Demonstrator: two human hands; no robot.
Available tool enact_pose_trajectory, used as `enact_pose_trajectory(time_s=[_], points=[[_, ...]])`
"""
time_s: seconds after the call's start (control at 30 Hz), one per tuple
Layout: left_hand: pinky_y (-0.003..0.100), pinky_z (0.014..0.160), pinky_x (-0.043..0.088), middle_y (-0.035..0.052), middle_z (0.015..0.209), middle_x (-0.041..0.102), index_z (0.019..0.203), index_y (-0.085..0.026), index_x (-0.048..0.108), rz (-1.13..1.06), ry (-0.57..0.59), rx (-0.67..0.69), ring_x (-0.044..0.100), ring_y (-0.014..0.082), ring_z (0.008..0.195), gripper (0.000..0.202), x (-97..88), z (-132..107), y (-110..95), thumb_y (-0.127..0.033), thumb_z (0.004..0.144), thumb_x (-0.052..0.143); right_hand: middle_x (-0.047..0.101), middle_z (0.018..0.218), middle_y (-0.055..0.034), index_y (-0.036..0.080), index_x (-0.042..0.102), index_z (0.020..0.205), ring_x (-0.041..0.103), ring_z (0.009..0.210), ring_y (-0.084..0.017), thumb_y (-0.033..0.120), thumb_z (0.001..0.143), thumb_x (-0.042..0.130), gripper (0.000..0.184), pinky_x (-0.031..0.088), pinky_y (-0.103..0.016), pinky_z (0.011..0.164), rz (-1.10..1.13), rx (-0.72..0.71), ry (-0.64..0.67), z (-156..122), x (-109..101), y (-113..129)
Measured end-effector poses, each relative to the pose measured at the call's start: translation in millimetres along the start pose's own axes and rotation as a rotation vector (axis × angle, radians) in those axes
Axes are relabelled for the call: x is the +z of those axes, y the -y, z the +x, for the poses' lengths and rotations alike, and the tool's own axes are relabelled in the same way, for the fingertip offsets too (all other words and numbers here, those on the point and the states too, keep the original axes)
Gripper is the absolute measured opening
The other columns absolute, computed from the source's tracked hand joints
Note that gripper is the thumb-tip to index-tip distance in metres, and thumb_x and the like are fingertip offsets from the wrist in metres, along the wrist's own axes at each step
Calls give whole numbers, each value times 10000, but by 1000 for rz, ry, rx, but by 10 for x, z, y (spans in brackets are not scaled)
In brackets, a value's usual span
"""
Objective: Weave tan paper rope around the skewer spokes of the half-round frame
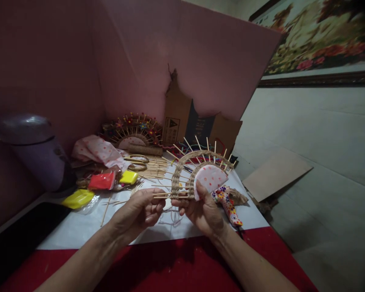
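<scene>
No word, brand or number is reading clearly. The cardboard (179, 103) is carrying the plainest sign: on its left part a dark-outlined label (172, 130) is showing a solid dark triangle (172, 123), like a warning sign, and dark characters are sitting beneath it, too small to make out. On the blue band (196, 130), along the cardboard's middle, small pale characters (201, 126) are standing, too faint to read. Well to the left of the cardboard, the cup (39, 158) is bearing a small dark mark (60, 151); whether it is forming a logo or lettering, one cannot tell.
</scene>
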State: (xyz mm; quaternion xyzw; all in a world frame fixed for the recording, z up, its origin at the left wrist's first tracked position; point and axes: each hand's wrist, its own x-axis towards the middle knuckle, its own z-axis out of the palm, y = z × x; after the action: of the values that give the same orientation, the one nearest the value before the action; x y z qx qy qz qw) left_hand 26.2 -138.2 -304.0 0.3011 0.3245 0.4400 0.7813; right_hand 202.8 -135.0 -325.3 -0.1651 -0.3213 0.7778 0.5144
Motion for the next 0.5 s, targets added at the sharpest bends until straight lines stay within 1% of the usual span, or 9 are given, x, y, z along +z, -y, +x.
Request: enact_pose_trajectory(time_s=[0.1, 0.23, 0.3, 0.37, 0.5], points=[[92, 399, 378, -19, 610, 549, 728, -115, 613, -62, -40, -5, 510, 26, 479, 122, 0, -26, -16, -87, 627, 675, 715, 808, -96, 119, 613, 925, 691, 735, -215, 399, 821, 519, 313, 498, -233, 529, 19, -15, -3, 12, -11, 9], [115, 480, 457, 11, 660, 597, 749, -100, 628, -87, -64, 30, 548, 42, 528, 109, -9, -40, -33, -70, 645, 640, 716, 807, -106, 109, 606, 927, 693, 744, -217, 383, 826, 512, 307, 505, -231, 528, 12, -32, -31, 29, -31, 25], [118, 491, 466, 10, 645, 596, 732, -102, 623, -96, -79, 49, 548, 42, 524, 93, 0, -42, -42, -66, 647, 629, 717, 825, -101, 125, 592, 928, 694, 745, -218, 368, 831, 510, 274, 509, -235, 526, 1, -52, -44, 35, -43, 29], [109, 471, 455, 0, 621, 585, 709, -108, 616, -88, -100, 63, 538, 37, 506, 92, 16, -46, -51, -56, 636, 633, 717, 852, -92, 153, 574, 934, 694, 755, -219, 357, 833, 512, 236, 513, -242, 533, -9, -70, -47, 38, -58, 28], [97, 437, 428, -13, 603, 571, 703, -122, 611, -21, -176, 123, 519, 30, 480, 116, 19, -44, -60, -54, 622, 660, 712, 878, -96, 169, 551, 936, 687, 803, -234, 358, 829, 519, 219, 524, -266, 573, -39, -106, -49, 47, -97, 21]])
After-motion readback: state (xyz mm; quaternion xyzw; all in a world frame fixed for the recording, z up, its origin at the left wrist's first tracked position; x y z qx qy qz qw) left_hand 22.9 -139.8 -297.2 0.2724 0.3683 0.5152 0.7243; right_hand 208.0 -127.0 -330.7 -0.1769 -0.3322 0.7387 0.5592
